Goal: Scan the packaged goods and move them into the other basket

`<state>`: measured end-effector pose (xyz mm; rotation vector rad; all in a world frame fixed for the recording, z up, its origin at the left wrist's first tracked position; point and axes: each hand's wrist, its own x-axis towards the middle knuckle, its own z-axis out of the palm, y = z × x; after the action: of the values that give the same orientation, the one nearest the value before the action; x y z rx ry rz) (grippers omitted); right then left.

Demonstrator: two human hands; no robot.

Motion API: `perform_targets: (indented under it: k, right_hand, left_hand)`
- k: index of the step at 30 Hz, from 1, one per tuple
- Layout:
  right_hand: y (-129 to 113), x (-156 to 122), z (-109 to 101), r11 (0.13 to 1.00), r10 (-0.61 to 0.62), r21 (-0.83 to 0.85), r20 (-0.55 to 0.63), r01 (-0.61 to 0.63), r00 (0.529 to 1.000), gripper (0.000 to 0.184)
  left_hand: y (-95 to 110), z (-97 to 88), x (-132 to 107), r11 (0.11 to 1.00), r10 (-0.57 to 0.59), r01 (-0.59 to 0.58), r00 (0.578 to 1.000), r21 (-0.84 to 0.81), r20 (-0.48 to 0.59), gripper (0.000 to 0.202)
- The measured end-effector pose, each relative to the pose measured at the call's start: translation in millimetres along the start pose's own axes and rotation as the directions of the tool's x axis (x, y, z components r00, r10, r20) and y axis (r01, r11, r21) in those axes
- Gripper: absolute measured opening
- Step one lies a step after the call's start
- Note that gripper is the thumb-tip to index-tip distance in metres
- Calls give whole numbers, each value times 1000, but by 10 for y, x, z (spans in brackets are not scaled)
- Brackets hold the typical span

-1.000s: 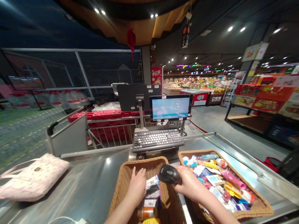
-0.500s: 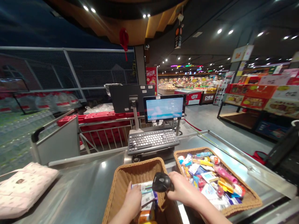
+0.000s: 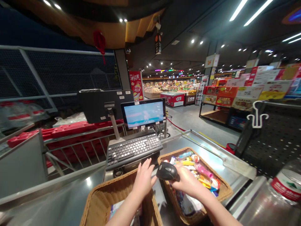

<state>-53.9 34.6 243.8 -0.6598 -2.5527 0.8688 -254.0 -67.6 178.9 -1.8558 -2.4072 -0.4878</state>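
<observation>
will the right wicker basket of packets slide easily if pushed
The woven tan wicker basket probably slides easily on the shiny steel counter. It likely feels light for its size, since it holds small packets and tubes. Its wide, shallow shape seems unlikely to tip.

Grey floor (image 3: 188,122), gift-box shelves (image 3: 218,100), ceiling spotlights (image 3: 192,40)

My right hand (image 3: 189,185): black handheld scanner (image 3: 166,171), gripped. My left hand (image 3: 144,180): open, above a wicker basket (image 3: 103,197). Just beside: a second basket (image 3: 188,153) of packaged goods. Beyond: a keyboard (image 3: 134,149).
</observation>
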Motion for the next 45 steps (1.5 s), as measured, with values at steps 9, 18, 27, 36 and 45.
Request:
perform_targets:
  k: [9, 18, 27, 36, 45]
  right_hand:
    - [614, -62, -711, 996, 83, -25, -184, -89, 979, 19]
    - [950, -95, -1034, 986, 169, 38, -254, -165, 952, 28]
    - [1133, -30, -1082, 980, 195, 25, -246, -195, 949, 24]
    - [1076, 60, -997, 988, 157, 45, -299, -151, 941, 15]
    - [724, 174, -911, 994, 112, 16, -296, -113, 948, 17]
  left_hand:
    - [727, 556, 925, 989, 148, -149, 986, 9, 81, 50]
    - [1032, 981, 1381, 986, 161, -166, 976, 21, 148, 31]
    - [940, 864, 1329, 974, 225, -226, 971, 9, 78, 27]
    - [542, 319, 1034, 960, 269, -244, 942, 140, -199, 20]
    - [318, -408, 836, 960, 199, -120, 927, 252, -317, 17]
